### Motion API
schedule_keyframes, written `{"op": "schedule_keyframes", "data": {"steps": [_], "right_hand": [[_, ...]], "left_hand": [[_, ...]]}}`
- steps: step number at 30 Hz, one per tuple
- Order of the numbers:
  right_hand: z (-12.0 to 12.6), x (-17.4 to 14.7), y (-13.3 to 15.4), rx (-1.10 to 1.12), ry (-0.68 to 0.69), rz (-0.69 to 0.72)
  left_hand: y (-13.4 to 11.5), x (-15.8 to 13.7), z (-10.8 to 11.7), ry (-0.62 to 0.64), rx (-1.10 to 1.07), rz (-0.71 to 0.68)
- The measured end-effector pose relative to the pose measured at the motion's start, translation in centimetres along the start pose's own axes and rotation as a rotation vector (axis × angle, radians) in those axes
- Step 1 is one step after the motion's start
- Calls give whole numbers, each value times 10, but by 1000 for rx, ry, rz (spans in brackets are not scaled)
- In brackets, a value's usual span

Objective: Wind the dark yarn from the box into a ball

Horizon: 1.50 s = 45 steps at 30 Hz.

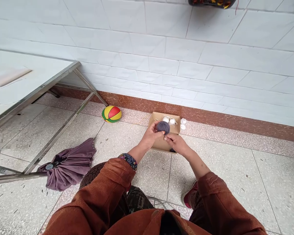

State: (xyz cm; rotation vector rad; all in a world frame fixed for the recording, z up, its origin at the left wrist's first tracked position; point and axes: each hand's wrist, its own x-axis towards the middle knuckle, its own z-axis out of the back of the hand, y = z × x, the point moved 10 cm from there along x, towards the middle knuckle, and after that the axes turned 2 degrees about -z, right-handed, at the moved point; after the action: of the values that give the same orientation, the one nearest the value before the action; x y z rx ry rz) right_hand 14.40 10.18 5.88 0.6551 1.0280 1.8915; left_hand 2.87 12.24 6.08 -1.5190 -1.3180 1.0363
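A ball of dark grey-purple yarn is held in my left hand, its fingers and thumb closed around the left side. My right hand is closed in a pinch just below the ball's lower right edge; whatever is between its fingertips is too small to see. Beneath both hands, an open cardboard box stands on the floor near the wall. Inside its far part lie white yarn balls with loose strands. A small dark thing shows at the box's near edge, partly covered by my right hand.
Small white round things lie right of the box. A striped ball rests by the wall. At left stands a metal-framed table, with a folded purple umbrella near its leg. A dark object is at the top edge.
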Motion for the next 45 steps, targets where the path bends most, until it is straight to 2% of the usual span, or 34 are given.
{"op": "schedule_keyframes", "data": {"steps": [2, 4, 7, 11, 13, 16, 18, 20, 22, 25, 29, 31, 34, 39, 42, 45], "right_hand": [[-9, -4, 24, -28, 125, 94], [-4, -10, 51, -17, 179, 172], [26, -14, 83, 35, 104, 185], [73, -17, 99, 45, -151, 138], [89, -20, 92, 28, -290, 97], [98, -27, 62, 45, -454, -17], [91, -32, 34, 70, -503, -119], [73, -32, 12, 103, -460, -172], [54, -29, -2, 105, -395, -180], [29, -23, -6, 56, -293, -145], [2, -21, 16, 7, -60, -8], [-6, -24, 31, 31, 59, 46], [7, -29, 44, 125, 68, 57], [56, -28, 35, 213, -176, 22], [74, -24, 18, 178, -325, -16], [70, -19, -1, 148, -358, -77]], "left_hand": [[2, 2, 10, -67, 44, 3], [2, 2, 13, -82, 86, 4], [1, 0, 7, -29, 126, 9], [-1, -6, -13, 143, 177, 14], [-2, -14, -27, 272, 199, 14], [-7, -30, -46, 468, 180, 12], [-11, -40, -55, 550, 94, 31], [-16, -43, -59, 566, -21, 63], [-19, -39, -56, 508, -105, 73], [-17, -24, -41, 338, -140, 60], [-7, -6, -8, 64, -20, 47], [-4, -2, 4, -11, 87, 38], [1, -1, 7, -4, 226, 26], [12, -9, -12, 178, 354, 14], [17, -20, -30, 349, 300, 63], [12, -31, -49, 496, 128, 98]]}}
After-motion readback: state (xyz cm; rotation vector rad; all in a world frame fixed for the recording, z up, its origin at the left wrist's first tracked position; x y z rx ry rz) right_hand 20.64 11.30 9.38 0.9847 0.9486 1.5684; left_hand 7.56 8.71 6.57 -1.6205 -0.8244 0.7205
